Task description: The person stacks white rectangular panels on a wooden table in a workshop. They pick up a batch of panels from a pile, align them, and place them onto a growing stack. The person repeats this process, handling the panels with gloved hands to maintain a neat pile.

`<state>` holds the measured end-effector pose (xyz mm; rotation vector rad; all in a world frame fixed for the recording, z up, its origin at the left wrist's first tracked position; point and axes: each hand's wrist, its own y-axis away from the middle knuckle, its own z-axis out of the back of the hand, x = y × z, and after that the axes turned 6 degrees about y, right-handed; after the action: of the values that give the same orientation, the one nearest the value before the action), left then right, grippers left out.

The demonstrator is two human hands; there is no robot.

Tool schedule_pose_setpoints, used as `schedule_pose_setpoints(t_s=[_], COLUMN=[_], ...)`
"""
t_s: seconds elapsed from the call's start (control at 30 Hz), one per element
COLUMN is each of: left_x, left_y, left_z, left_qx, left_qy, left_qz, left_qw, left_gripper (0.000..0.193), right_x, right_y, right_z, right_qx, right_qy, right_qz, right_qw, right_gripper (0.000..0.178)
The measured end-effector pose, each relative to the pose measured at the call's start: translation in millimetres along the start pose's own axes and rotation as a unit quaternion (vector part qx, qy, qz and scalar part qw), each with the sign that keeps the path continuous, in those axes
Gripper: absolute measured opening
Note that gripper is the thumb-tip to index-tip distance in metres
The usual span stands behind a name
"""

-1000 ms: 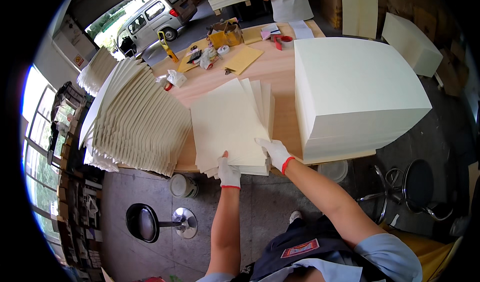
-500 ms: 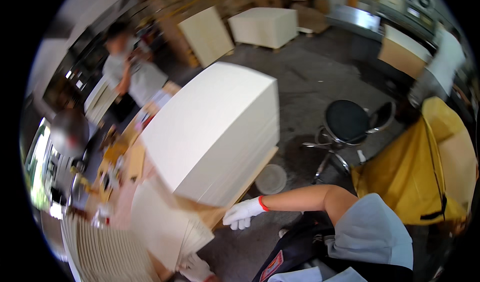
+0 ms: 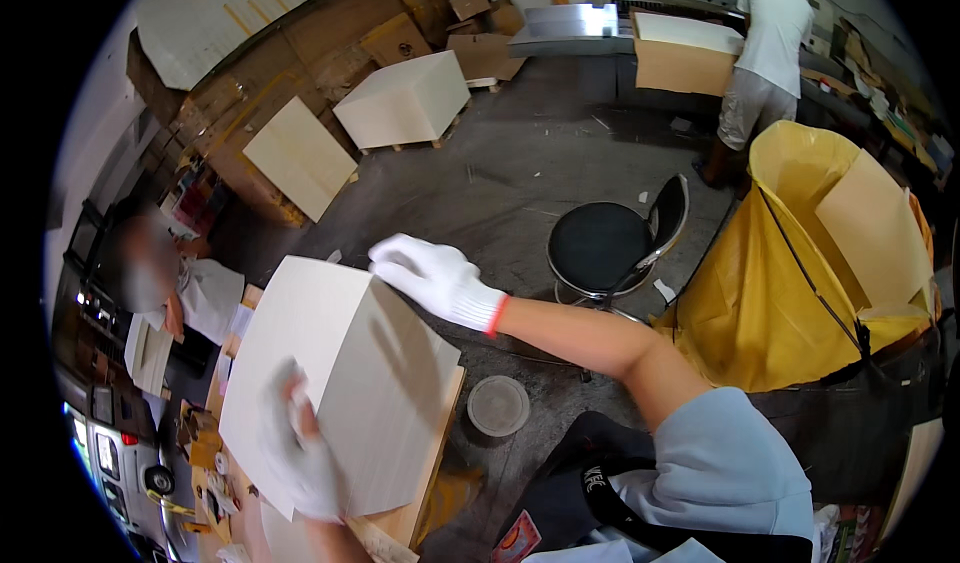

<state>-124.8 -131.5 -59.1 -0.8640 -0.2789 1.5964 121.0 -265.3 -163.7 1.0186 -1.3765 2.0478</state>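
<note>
A tall stack of pale sheets (image 3: 385, 403) stands in front of me on a wooden board (image 3: 440, 453). My right hand (image 3: 435, 278), in a white knit glove with a red cuff, is at the stack's far right corner. Its fingers are curled together at the edge; whether a sheet is between them is hidden. Over the stack's top face is my left hand (image 3: 305, 458), also gloved in white. Motion smears its fingers, so their grip is unclear.
A round translucent lid or tub (image 3: 498, 406) lies on the floor beside the stack. Further right are a black swivel chair (image 3: 600, 248) and a big yellow bag (image 3: 770, 293) with cardboard. One person (image 3: 165, 273) is at left, another (image 3: 770, 43) at a far-right machine.
My view has swung right. My left hand has moved from the loose sheets at lower left onto the tall stack. My right hand has gone from its near lower corner to the far right corner.
</note>
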Motion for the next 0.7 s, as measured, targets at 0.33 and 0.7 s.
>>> schedule_pose_setpoints(t_s=[0.33, 0.7], left_x=[106, 117], left_y=[-101, -91], left_z=[-57, -75], left_qx=[0.200, 0.136], left_qy=[-0.035, 0.014], left_qz=[0.089, 0.072], left_qw=[0.975, 0.988], left_gripper=[0.030, 0.022], right_x=[-1, 16], right_y=[-59, -98], right_z=[-20, -24], right_qx=[0.211, 0.135], right_qy=[0.299, 0.345], right_qz=[-0.057, 0.297], right_qw=[0.929, 0.880], right_gripper=[0.083, 0.054])
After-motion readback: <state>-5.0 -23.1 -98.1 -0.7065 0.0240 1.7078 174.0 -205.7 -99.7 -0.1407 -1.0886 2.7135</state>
